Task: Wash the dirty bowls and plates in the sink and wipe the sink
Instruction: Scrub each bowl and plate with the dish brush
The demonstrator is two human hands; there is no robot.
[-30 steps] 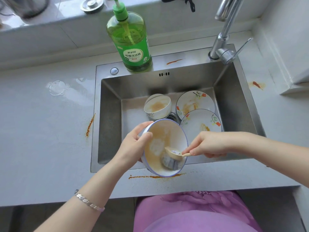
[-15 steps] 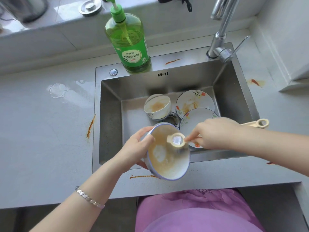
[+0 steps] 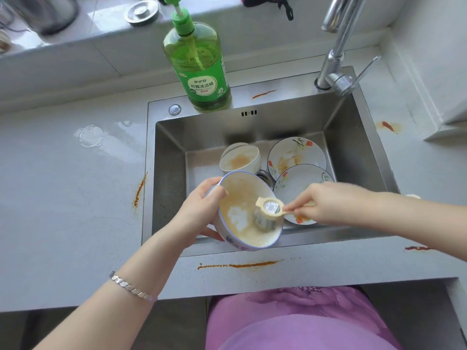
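My left hand (image 3: 199, 210) grips the left rim of a blue-rimmed bowl (image 3: 242, 195), tilted over the front of the steel sink (image 3: 171, 152). The bowl is smeared brown with a patch of white foam. My right hand (image 3: 326, 203) pinches the handle of a beige scrub brush (image 3: 267, 210), whose steel-wool head presses inside the bowl's right part. Behind, on the sink floor, sit a small dirty bowl (image 3: 240, 157) and two stained floral plates, one at the back (image 3: 295, 152) and one in front (image 3: 300, 183), partly hidden by my right hand.
A green dish-soap bottle (image 3: 199, 69) stands on the sink's back ledge, the faucet (image 3: 338, 54) at the back right. Orange sauce streaks mark the counter front (image 3: 237, 265), left (image 3: 140, 190) and right (image 3: 388, 126). A water puddle (image 3: 93, 135) lies at left.
The brush moved from low in the bowl up toward its rim, then down again to the right side. The bowl tilted slightly; my left hand kept its grip.
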